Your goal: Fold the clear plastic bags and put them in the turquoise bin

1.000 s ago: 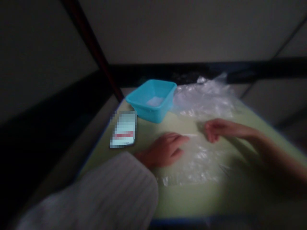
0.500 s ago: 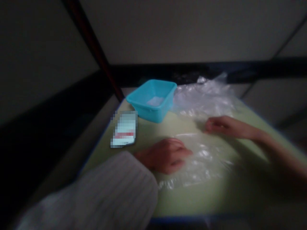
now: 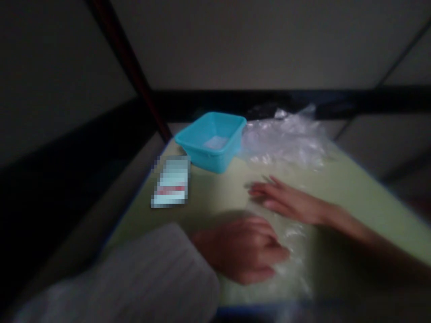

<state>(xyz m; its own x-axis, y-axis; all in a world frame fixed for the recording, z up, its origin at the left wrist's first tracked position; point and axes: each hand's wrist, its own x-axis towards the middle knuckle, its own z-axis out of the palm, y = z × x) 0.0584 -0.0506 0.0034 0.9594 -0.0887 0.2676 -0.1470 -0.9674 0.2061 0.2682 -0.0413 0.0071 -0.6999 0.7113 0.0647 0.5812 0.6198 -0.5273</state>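
Note:
A clear, crinkled plastic bag (image 3: 298, 255) lies near the front edge of the table. Over its left part my left hand (image 3: 247, 251) is closed, fingers curled down onto the film; the fingertips are partly hidden. My right hand (image 3: 289, 199) lies low over the far side of the bag, fingers stretched out to the left and holding nothing. The image is dim and blurred, so contact between the right palm and the film is hard to make out.
A turquoise plastic basin (image 3: 218, 161) with something whitish inside stands at the back left of the yellow-green table (image 3: 208, 193). Beside it rests a heap of clear plastic bags (image 3: 286, 139). A pixelated flat object (image 3: 171, 181) lies by the left edge. A wall rises behind.
My left hand and the plastic bag have moved nearer to the front edge. The right hand has moved left and toward me, its curled fingers now straightened.

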